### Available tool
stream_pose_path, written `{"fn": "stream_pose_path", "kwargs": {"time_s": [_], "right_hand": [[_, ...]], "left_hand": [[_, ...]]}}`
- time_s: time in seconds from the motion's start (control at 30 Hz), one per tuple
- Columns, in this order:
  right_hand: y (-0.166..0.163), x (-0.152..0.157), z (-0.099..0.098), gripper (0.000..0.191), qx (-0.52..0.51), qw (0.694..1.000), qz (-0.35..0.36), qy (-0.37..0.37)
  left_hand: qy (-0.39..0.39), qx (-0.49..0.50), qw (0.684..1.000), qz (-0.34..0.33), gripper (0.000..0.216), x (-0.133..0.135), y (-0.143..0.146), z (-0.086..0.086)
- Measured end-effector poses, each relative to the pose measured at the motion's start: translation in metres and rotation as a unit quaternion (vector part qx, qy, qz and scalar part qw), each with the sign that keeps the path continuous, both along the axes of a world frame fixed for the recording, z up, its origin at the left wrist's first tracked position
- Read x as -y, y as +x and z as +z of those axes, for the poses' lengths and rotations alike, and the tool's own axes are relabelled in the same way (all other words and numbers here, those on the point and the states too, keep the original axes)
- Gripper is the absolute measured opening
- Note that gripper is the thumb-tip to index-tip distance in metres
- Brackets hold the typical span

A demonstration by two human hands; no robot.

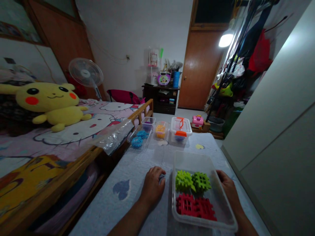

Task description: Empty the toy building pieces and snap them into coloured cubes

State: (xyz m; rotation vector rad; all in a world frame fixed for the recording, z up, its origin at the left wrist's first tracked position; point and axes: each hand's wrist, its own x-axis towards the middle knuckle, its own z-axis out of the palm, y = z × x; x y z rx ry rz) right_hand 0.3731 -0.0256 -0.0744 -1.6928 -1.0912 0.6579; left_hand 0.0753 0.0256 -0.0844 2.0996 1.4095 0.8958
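Observation:
A clear plastic box (pixel 198 157) sits on the cloth-covered table in front of me. Inside it, light-green toothed building pieces (pixel 193 182) lie towards the far left, and red ones (pixel 195 207) lie nearer to me. My right hand (pixel 228 190) holds the box's right side wall; some of its fingers are hidden. Just left of the box, my left hand (pixel 154 183) rests on the cloth, fingers loosely bent, thumb apart, nothing in it.
Farther back on the table stand a clear tray with blue pieces (pixel 137 142), a small box with yellow pieces (pixel 160 130), a purple-filled container (pixel 148 121) and a lidded box with an orange handle (pixel 181 126). A wooden bed rail (pixel 88 157) borders the left; a white cabinet (pixel 268 131) borders the right.

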Motion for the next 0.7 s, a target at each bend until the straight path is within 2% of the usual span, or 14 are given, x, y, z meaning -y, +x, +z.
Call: {"fn": "stream_pose_path", "kwargs": {"time_s": [0.33,0.57,0.7], "right_hand": [[-0.001,0.000,0.000,0.043,-0.002,1.000,0.013,-0.007],[0.004,-0.003,-0.011,0.042,-0.023,0.999,0.020,-0.017],[0.004,-0.003,-0.009,0.039,-0.019,0.999,0.021,-0.029]], "left_hand": [[-0.004,-0.004,1.000,0.000,0.021,0.000,0.000,0.003],[0.006,-0.006,1.000,0.001,0.023,-0.001,0.000,-0.002],[0.003,-0.010,1.000,-0.003,0.022,0.000,0.000,-0.001]]}}
